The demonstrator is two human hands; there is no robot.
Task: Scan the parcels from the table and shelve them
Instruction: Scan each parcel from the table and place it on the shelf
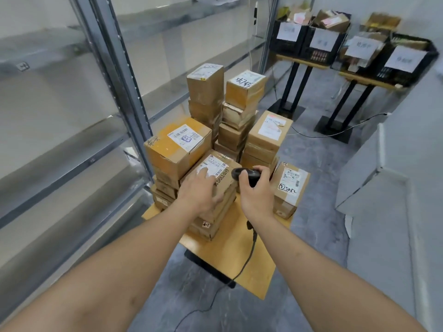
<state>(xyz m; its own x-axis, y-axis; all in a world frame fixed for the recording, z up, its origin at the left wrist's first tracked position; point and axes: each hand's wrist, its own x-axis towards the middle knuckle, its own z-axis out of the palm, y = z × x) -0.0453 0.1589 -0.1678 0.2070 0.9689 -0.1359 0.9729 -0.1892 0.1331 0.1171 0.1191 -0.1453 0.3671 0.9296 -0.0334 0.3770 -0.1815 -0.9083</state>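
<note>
Resting flat on the near stack's top parcel (217,172), the left hand (200,188) has its fingers straight across the white label. The right hand (256,190) is wrapped round a black scanner (244,174), whose head points left at that label, its cord hanging toward the floor. Cardboard parcels stand in about six stacks on the small table (230,255), beside bare metal shelves (72,130). Four black crates (323,41) on two stands at the back hold more parcels.
</note>
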